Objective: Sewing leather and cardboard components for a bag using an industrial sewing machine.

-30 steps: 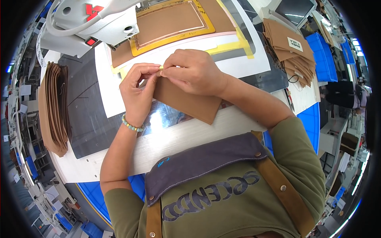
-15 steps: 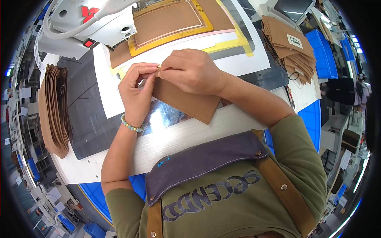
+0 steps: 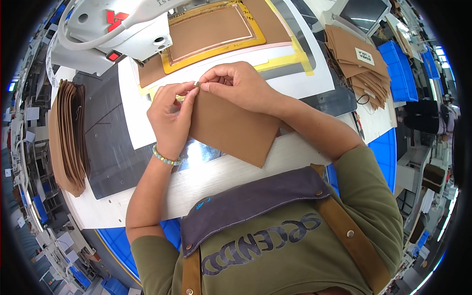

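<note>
A flat brown panel (image 3: 231, 129), leather-like with straight edges, hangs at a slant over the table's front edge. Its upper left corner is pinched between thumb and fingers of my left hand (image 3: 169, 112), which has a beaded bracelet at the wrist. My right hand (image 3: 242, 89) is closed in a pinch at that same corner, its fingertips almost touching the left ones. A tiny bit at the corner shows between the fingertips, too small to make out. The panel's lower right corner points toward me.
A white sewing machine head (image 3: 132, 37) stands at upper left, beside a yellow frame (image 3: 214, 52) around brown material. Brown pieces are stacked at left (image 3: 69, 142) and more brown pieces (image 3: 359, 61) lie at right. Beyond those sits a blue bin (image 3: 397, 69); a monitor (image 3: 361, 17) is behind.
The brown panel has swung slightly toward me, and more of its face shows. My right hand has turned a little, its fingers opening out around the pinch; both hands stay at the corner.
</note>
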`<state>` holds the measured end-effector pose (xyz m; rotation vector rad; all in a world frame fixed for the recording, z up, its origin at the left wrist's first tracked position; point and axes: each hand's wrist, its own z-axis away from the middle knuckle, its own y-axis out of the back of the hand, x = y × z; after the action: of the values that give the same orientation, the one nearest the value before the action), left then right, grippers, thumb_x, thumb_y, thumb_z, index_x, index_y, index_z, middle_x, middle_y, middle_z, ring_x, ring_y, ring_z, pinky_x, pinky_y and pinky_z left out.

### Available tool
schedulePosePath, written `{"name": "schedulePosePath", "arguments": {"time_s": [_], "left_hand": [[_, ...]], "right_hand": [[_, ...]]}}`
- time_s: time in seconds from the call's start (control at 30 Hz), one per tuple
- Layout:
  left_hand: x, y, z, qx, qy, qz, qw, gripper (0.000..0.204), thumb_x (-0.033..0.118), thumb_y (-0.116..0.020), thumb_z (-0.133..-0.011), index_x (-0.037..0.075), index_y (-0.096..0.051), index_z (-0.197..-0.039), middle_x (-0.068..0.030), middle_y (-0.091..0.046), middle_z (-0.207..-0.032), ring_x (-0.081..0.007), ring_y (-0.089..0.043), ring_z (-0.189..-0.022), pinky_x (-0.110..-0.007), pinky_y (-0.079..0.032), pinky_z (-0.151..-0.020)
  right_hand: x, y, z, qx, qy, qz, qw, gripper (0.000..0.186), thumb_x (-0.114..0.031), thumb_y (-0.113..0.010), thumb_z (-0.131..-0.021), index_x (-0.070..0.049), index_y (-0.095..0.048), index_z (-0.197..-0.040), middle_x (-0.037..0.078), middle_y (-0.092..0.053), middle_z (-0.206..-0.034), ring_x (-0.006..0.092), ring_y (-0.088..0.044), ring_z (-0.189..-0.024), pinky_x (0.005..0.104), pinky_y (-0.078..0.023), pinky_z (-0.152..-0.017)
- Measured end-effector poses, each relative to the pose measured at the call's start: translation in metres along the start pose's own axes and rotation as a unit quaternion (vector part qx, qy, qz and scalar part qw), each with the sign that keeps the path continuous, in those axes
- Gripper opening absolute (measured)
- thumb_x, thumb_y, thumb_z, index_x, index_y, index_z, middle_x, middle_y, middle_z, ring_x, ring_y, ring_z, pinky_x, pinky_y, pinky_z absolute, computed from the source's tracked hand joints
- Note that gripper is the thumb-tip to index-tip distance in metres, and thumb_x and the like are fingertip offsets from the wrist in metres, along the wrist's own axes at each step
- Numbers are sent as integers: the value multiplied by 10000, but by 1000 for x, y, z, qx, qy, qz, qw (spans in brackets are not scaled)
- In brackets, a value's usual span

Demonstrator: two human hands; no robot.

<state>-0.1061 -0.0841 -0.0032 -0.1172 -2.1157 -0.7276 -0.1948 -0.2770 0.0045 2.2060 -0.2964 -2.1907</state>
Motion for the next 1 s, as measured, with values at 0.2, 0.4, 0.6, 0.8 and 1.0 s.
{"name": "schedulePosePath", "arguments": {"time_s": [0.2, 0.4, 0.6, 0.8, 1.0], "left_hand": [[2, -4, -2, 13, -129, -116, 985, 147, -6, -796, -893, 26, -811, -1036, -102, -779, -947, -234, -708, -870, -338, -566, -752], [3, -5, -1, 5, -192, -187, 963, 180, -31, -799, -843, 12, -804, -1018, -103, -762, -908, -265, -715, -875, -357, -579, -763], [5, -4, -2, 0, -217, -220, 951, 184, -14, -815, -821, 9, -795, -1002, -100, -758, -894, -264, -723, -889, -366, -587, -771], [6, -2, -1, -15, -220, -238, 946, 173, -5, -823, -834, 26, -787, -1001, -107, -771, -940, -278, -732, -918, -375, -590, -797], [4, -1, -1, -18, -137, -154, 978, 127, -5, -799, -856, 11, -791, -982, -122, -763, -907, -266, -731, -860, -343, -588, -771]], "right_hand": [[4, -9, 0, 56, 83, 36, 994, 180, -149, -711, -987, -2, -797, -1047, 114, -791, -909, 160, -720, -803, 305, -568, -748], [6, -10, 4, 86, 182, 212, 956, 167, -151, -709, -933, -14, -789, -987, 121, -751, -872, 292, -707, -766, 386, -569, -707], [10, -12, 3, 108, 262, 294, 913, 146, -142, -704, -924, -18, -778, -946, 118, -751, -888, 318, -725, -815, 418, -577, -712], [9, -12, 4, 97, 274, 314, 904, 104, -107, -741, -912, -31, -781, -971, 104, -725, -839, 294, -698, -752, 384, -556, -662], [2, -9, 4, 81, 157, 193, 965, 148, -150, -719, -901, -30, -798, -936, 108, -763, -853, 285, -713, -737, 377, -569, -688]]}}
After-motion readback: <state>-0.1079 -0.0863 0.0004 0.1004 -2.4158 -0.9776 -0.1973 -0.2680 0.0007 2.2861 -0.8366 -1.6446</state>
